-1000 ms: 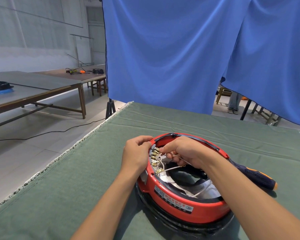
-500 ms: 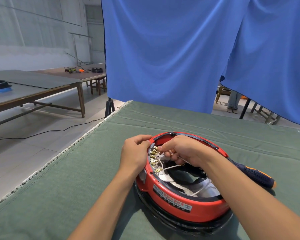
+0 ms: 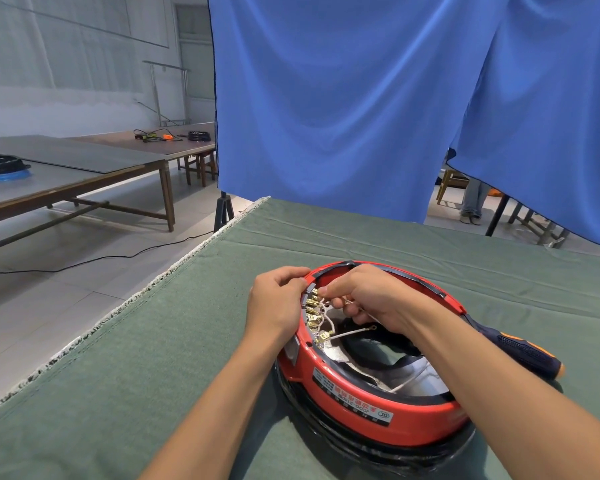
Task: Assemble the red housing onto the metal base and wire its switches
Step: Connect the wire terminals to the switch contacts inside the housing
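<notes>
The red housing (image 3: 371,403) sits on the green tabletop (image 3: 153,358). The left hand (image 3: 274,306) grips its far-left rim with curled fingers; the right hand (image 3: 368,296) pinches a white wire (image 3: 347,332) by the brass terminals (image 3: 314,306).

Housing (image 3: 368,403) sat on cloth-covered table (image 3: 153,358), near front edge, right of centre. Left hand (image 3: 276,306) gripped housing's left rim from outside; right hand (image 3: 371,296) reached inside, beside terminals (image 3: 314,311) along left inner wall. Screwdriver (image 3: 520,351) lay right of housing, behind right forearm. Curtain (image 3: 343,109) hung behind table. Benches (image 3: 84,168) stood far left.
</notes>
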`<action>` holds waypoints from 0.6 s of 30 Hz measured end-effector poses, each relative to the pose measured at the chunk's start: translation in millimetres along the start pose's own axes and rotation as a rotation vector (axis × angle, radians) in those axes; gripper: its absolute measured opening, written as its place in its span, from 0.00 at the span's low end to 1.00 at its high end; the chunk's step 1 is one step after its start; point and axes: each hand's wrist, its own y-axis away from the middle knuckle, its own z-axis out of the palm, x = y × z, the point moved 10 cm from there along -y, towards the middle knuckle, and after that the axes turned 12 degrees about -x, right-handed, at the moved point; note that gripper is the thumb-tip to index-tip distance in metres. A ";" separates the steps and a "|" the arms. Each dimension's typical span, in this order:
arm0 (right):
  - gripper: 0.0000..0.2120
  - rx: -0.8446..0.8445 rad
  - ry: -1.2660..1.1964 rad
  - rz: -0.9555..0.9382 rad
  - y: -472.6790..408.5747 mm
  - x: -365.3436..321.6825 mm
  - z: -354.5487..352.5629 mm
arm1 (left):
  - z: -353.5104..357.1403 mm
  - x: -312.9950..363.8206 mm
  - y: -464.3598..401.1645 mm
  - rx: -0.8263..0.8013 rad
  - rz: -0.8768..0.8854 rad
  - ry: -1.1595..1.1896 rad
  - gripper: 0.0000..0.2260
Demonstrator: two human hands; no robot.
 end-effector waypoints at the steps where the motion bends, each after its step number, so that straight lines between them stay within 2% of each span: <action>1: 0.09 0.003 0.004 -0.003 0.8 -0.3 -0.5 | -0.1 -0.6 -0.2 0.001 -0.003 0.003 0.09; 6: 0.08 0.002 0.082 -0.017 6.8 -1.7 0.3 | -4.6 -6.4 -2.2 0.050 -0.033 -0.030 0.05; 10: 0.10 -0.001 0.089 -0.016 8.6 -3.1 3.1 | -9.1 -8.9 -0.5 0.100 -0.060 -0.067 0.09; 14: 0.14 0.032 -0.013 0.046 6.7 2.7 0.2 | -10.4 -8.4 1.3 0.116 -0.050 -0.075 0.09; 18: 0.12 0.069 -0.016 0.048 4.6 2.8 2.3 | -12.1 -7.9 3.0 0.135 -0.038 -0.064 0.11</action>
